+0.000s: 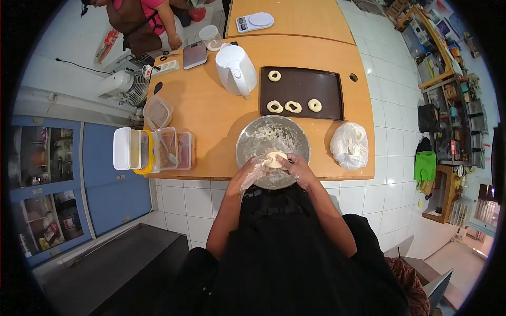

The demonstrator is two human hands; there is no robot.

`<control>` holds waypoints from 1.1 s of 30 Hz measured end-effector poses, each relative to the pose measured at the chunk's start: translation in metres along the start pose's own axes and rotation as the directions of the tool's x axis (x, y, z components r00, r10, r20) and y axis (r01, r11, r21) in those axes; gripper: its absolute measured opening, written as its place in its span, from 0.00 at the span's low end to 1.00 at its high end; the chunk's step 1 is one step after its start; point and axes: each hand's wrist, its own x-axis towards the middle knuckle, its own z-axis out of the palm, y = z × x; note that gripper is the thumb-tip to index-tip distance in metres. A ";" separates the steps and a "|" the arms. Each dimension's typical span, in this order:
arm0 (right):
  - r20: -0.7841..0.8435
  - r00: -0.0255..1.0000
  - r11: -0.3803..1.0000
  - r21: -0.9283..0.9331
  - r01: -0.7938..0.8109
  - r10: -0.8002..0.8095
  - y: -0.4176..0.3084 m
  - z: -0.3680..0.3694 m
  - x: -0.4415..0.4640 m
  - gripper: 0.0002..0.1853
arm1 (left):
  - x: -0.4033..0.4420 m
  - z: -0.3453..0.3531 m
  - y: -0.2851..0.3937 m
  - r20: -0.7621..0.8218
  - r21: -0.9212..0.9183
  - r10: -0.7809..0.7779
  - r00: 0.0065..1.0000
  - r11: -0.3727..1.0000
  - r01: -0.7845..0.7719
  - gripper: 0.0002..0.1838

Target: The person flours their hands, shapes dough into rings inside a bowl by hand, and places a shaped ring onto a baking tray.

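A pale, rounded piece of dough [275, 159] is held between both hands over a metal mixing bowl [243, 138]. My left hand [253, 171], coated with flour or dough, grips its left side. My right hand [298, 170] has its fingers closed on the right side. Crumbly dough bits [271, 135] cling to the bowl's inside. Beyond the bowl lies a dark baking tray [303, 87] bearing several dough rings [314, 105]; one sits apart near the far left corner.
On the wooden table [211, 126] stand a white kettle [232, 66], a kitchen scale [195, 55], plastic containers [168, 147] at left and a white plastic bag [349, 146] at right. A second scale [258, 21] lies farther back. Another person [145, 23] is at upper left.
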 end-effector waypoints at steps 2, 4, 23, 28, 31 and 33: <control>-0.018 1.000 1.000 0.019 0.007 -0.007 -0.001 0.002 -0.002 0.21 | -0.003 0.004 0.002 0.007 -0.336 -0.067 0.998 0.940 0.066 0.19; -0.017 1.000 0.999 -0.048 0.019 -0.020 0.000 -0.002 -0.003 0.21 | -0.006 0.014 0.016 -0.043 -0.376 -0.175 0.984 0.915 0.146 0.18; 0.032 0.999 0.999 -0.037 -0.002 0.003 0.007 -0.004 -0.003 0.21 | -0.001 0.021 0.008 -0.206 0.146 -0.031 0.978 0.987 0.062 0.15; 0.038 0.999 0.997 0.081 -0.010 0.007 -0.002 0.000 -0.010 0.20 | -0.004 0.014 0.008 -0.142 0.091 -0.064 0.988 0.993 0.077 0.17; 0.042 0.999 0.993 0.117 -0.016 0.011 -0.002 -0.001 -0.011 0.19 | -0.007 0.016 0.015 -0.106 -0.051 -0.133 0.985 0.990 0.128 0.21; 0.024 1.000 0.993 0.114 0.005 -0.008 0.001 -0.002 -0.009 0.21 | -0.007 0.013 0.009 -0.050 -0.251 -0.113 0.992 0.963 0.097 0.24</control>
